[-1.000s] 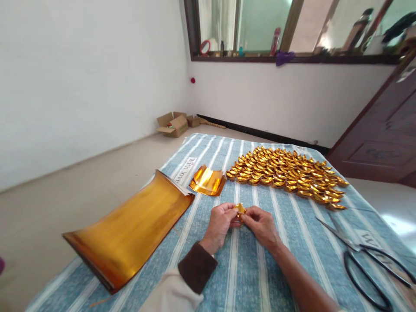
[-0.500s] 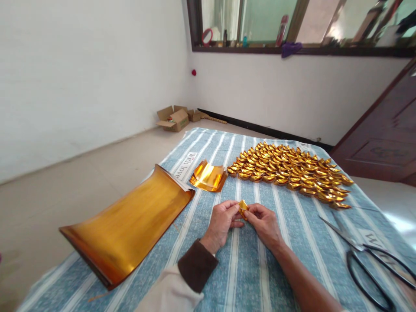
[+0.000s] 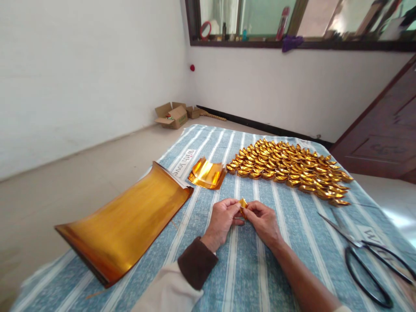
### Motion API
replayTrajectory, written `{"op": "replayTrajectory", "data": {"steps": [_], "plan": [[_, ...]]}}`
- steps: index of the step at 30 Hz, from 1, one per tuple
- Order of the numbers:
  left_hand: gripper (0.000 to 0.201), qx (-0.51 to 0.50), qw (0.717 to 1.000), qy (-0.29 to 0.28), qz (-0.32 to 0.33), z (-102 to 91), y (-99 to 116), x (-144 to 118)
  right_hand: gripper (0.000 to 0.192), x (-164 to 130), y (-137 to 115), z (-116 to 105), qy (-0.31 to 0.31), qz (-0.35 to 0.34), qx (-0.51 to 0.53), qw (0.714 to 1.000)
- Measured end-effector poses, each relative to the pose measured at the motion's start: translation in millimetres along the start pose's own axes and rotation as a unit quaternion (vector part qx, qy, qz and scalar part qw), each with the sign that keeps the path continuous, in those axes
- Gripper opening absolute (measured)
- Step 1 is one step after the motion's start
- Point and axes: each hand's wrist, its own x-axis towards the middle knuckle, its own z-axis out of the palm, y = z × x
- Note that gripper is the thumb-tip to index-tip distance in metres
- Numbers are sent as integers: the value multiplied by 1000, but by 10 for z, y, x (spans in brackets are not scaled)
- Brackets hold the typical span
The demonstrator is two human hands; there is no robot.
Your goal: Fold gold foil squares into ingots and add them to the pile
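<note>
Both hands pinching gold foil piece (image 3: 243,203), upright

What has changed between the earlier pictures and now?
Little has changed. Both hands, left hand and right hand, still pinch the small gold paper between their fingertips; the fingers shifted slightly on it. Nothing was taken or let go. The camera tilted a little, so everything sits differently in the picture. The gold sheets, small stack, folded pieces and scissors stayed on the cloth.
</note>
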Motion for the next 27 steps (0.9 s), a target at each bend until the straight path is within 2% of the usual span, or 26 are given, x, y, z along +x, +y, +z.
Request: {"op": "replayTrajectory", "data": {"steps": [14,27], "plan": [[19,-5,1000,-10,-5,13,-26,-18,30,0,-42,-7,15,3,-6,1000],[21,-6,1000,-23,9,34,-19,-39,25,9,-22,-3,28,29,58,998]]}}
